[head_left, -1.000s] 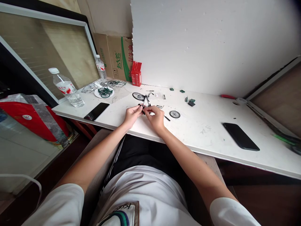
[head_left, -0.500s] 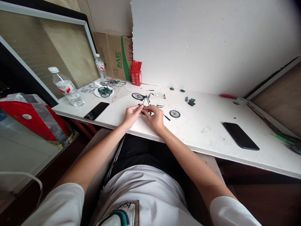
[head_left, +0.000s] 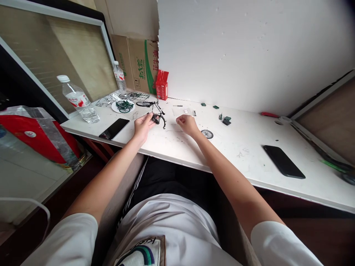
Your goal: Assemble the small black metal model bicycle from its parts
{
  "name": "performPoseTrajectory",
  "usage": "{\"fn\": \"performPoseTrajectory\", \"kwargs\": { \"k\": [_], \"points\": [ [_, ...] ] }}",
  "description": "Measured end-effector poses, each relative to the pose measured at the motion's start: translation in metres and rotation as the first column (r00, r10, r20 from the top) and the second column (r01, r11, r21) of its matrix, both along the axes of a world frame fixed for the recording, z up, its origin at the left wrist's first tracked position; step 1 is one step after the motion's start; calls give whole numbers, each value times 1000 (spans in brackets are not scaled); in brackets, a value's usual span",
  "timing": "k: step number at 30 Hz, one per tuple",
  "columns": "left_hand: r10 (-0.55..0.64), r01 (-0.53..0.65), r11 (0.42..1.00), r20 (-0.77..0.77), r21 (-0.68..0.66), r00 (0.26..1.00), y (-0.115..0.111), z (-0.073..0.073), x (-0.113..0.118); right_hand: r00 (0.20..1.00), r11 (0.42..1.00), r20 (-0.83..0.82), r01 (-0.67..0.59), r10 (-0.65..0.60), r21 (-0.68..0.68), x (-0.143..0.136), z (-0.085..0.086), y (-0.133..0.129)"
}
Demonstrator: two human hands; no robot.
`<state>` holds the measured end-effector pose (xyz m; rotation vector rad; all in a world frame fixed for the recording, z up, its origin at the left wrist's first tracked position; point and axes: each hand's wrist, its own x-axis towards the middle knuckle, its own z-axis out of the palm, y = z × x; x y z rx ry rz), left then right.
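Note:
A small black model bicycle (head_left: 156, 118) is held at its dark middle part by the fingers of my left hand (head_left: 142, 126). One wheel is fitted at its far end; a curved fender without a wheel points toward me. My right hand (head_left: 188, 124) is apart from the bicycle, over the table to its right. Its fingers are pinched together, and whatever they hold, if anything, is hidden. A loose spoked wheel (head_left: 207, 133) lies just right of that hand. Behind it are a clear bag (head_left: 179, 111) and a small dark part (head_left: 194, 113).
Green pieces (head_left: 226, 120) lie further right. On the left are a plate (head_left: 113, 107) with a green model bicycle, sprue frames (head_left: 140, 96), a phone (head_left: 114, 129) and water bottles (head_left: 79, 103). A red box (head_left: 162, 87) stands at the back; another phone (head_left: 283, 161) lies right.
My hands have come apart. The left has moved left, carrying and turning the bicycle. My right hand has moved right and now covers the place where small parts lay.

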<state>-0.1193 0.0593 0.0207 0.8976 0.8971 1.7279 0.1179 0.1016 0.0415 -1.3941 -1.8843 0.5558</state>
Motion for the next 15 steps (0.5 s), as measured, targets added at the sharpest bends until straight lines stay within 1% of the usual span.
{"fn": "performPoseTrajectory", "kwargs": {
  "k": [3, 7, 12, 15],
  "points": [
    [38, -38, 999, 2, -4, 999, 2, 3, -7, 983, 997, 182, 30, -17, -69, -5, -2, 11],
    [39, -39, 999, -4, -10, 999, 2, 4, -9, 939, 996, 345, 42, -12, -80, -10, -5, 15],
    [21, -22, 1000, -14, -19, 1000, 1, 3, -8, 905, 998, 426, 22, 4, -57, -8, -13, 22],
    [12, -12, 1000, -15, -15, 1000, 1, 2, -7, 888, 998, 459, -8, 36, -63, -4, -14, 27]
  ]
}}
